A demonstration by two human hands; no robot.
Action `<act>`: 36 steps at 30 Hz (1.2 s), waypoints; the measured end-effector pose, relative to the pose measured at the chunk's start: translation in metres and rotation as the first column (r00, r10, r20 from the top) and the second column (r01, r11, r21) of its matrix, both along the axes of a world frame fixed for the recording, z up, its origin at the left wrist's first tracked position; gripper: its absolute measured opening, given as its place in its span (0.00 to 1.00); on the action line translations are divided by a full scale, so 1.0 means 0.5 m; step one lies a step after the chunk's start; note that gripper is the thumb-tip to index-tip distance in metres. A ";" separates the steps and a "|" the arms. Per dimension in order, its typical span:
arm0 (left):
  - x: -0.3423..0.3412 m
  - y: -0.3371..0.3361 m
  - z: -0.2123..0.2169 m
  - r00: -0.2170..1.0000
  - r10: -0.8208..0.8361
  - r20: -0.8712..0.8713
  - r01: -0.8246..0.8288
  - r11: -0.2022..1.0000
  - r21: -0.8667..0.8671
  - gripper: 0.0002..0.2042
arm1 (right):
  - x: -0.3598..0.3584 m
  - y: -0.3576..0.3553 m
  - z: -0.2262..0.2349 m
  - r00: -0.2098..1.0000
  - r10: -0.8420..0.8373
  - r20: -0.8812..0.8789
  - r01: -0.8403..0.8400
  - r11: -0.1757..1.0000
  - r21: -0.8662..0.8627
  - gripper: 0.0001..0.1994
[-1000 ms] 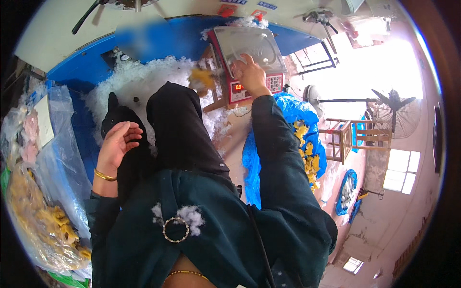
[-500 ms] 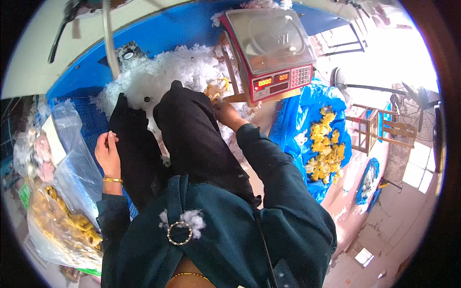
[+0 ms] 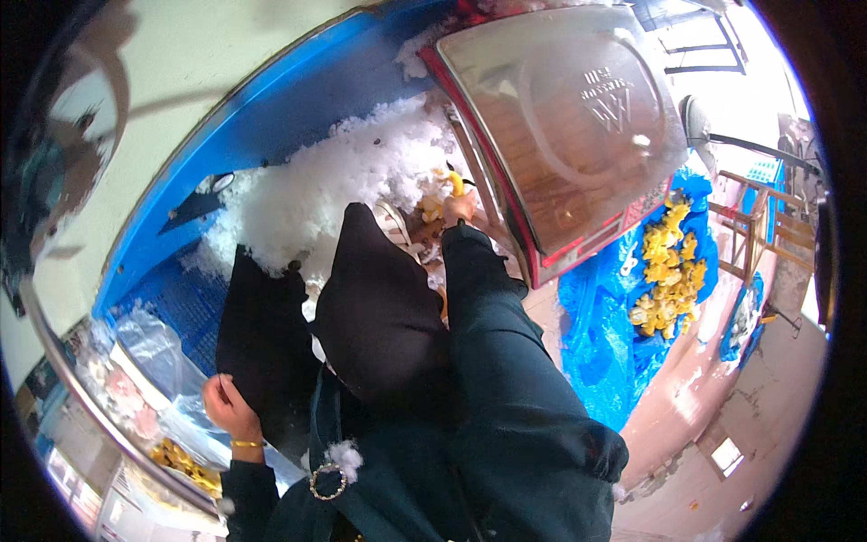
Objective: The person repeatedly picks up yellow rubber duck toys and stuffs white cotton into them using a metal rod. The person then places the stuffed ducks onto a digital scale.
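My right hand [image 3: 459, 210] reaches down beside the wooden legs under a red scale. Its fingers are closed at a small yellow plush piece [image 3: 456, 184]; part of the grip is hidden by the sleeve. A second yellowish piece [image 3: 433, 210] lies right next to it. In front of my knees spreads a heap of white fluffy stuffing [image 3: 343, 176]. My left hand [image 3: 230, 406], with a gold bangle at the wrist, lies along my left thigh. Its fingers are loosely curled and apart, with nothing seen in them.
The scale [image 3: 564, 135] stands close on the right, on a wooden stand. Beyond it, a blue plastic sheet [image 3: 596, 343] bears several yellow plush pieces [image 3: 670, 271]. A blue basket [image 3: 185, 312] and clear bags [image 3: 153, 348] are on the left. A metal bar [image 3: 99, 420] curves past them.
My view has leaned forward and down, so the scale looms larger. My right arm has stretched further forward to the yellow piece. My left hand stays at the thigh.
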State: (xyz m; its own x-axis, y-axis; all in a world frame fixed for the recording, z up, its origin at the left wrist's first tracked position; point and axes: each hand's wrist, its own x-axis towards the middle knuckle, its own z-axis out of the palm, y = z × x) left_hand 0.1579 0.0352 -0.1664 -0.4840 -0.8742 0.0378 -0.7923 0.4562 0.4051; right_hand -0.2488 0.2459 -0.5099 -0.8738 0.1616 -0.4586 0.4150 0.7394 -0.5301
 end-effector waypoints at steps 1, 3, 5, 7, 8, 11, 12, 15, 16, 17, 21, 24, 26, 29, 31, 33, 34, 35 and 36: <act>-0.010 -0.004 0.004 1.000 -0.003 0.014 0.002 1.000 0.014 0.07 | -0.010 -0.005 -0.012 1.000 0.014 0.009 -0.015 0.998 0.054 0.19; -0.019 -0.002 0.013 0.998 0.025 0.062 -0.027 0.999 0.029 0.08 | -0.021 -0.038 -0.020 0.999 -0.049 -0.007 0.050 0.986 0.157 0.14; -0.028 -0.006 0.015 0.996 0.034 0.088 -0.036 0.999 0.031 0.08 | -0.032 -0.049 -0.009 0.994 0.017 0.111 -0.037 0.983 0.180 0.14; -0.035 -0.011 0.015 0.996 0.016 0.086 -0.018 1.000 0.025 0.08 | -0.041 -0.058 -0.008 0.982 0.067 0.176 -0.096 0.982 0.161 0.14; -0.051 -0.005 0.022 0.997 0.034 0.073 -0.037 0.998 0.048 0.08 | -0.039 -0.057 -0.004 0.974 0.093 0.208 -0.127 0.980 0.156 0.15; -0.049 -0.005 0.013 0.998 -0.010 0.063 0.009 1.000 0.013 0.07 | -0.010 -0.058 0.030 0.976 0.205 -0.072 -0.191 0.968 0.162 0.12; -0.063 -0.008 0.014 0.998 -0.007 0.057 0.006 1.000 0.012 0.07 | 0.009 -0.055 0.044 0.906 0.242 -0.346 -0.206 0.969 0.138 0.12; -0.086 -0.003 0.018 0.989 -0.104 0.107 0.116 0.986 -0.116 0.06 | 0.055 -0.045 0.156 0.808 0.311 -0.500 -0.388 0.920 -0.056 0.14; -0.107 0.003 0.028 0.990 -0.127 0.068 0.134 0.986 -0.104 0.05 | 0.063 -0.046 0.186 0.741 0.310 -0.596 -0.469 0.874 -0.128 0.19; -0.107 0.001 0.023 0.986 -0.164 0.003 0.163 0.980 -0.113 0.04 | 0.065 -0.056 0.271 0.733 0.376 -0.567 -0.570 0.794 -0.210 0.21; -0.231 0.009 0.065 0.944 -0.205 -0.258 0.208 0.978 -0.013 0.04 | 0.079 -0.142 0.549 0.946 0.162 -0.281 -0.323 0.382 -0.866 0.26; -0.338 0.008 0.153 0.866 -0.328 -0.378 0.372 0.927 0.046 0.26 | 0.062 -0.172 0.667 0.835 0.490 -0.251 -0.198 -0.157 -0.967 0.32; -0.398 0.024 0.205 0.756 -0.498 -0.424 0.519 0.852 -0.075 0.37 | 0.066 -0.185 0.745 0.755 0.617 -0.220 -0.055 -0.276 -0.960 0.32; -0.406 0.066 0.290 0.787 -0.542 -0.295 0.442 0.829 -0.343 0.42 | 0.073 -0.177 0.843 0.635 0.710 -0.305 -0.190 -0.240 -0.952 0.28; -0.372 0.081 0.303 0.707 -0.696 -0.127 0.591 0.679 -0.436 0.39 | 0.083 -0.171 0.879 0.420 0.837 -0.350 -0.545 -0.076 -0.835 0.25; -0.345 0.119 0.286 0.670 -0.550 -0.498 0.639 0.769 0.011 0.35 | 0.126 -0.149 0.938 0.304 0.846 -0.438 -0.762 -0.060 -0.645 0.19; -0.327 0.137 0.289 0.737 -0.542 -0.404 0.579 0.814 -0.037 0.38 | 0.138 -0.142 0.933 0.259 0.837 -0.483 -0.799 -0.095 -0.594 0.18; -0.313 0.147 0.286 0.733 -0.448 -0.512 0.564 0.821 0.089 0.38 | 0.146 -0.132 0.915 0.215 0.823 -0.525 -0.830 -0.129 -0.542 0.17; -0.297 0.156 0.273 0.722 -0.336 -0.605 0.554 0.804 0.214 0.37 | 0.152 -0.120 0.907 0.262 0.805 -0.533 -0.802 -0.126 -0.584 0.16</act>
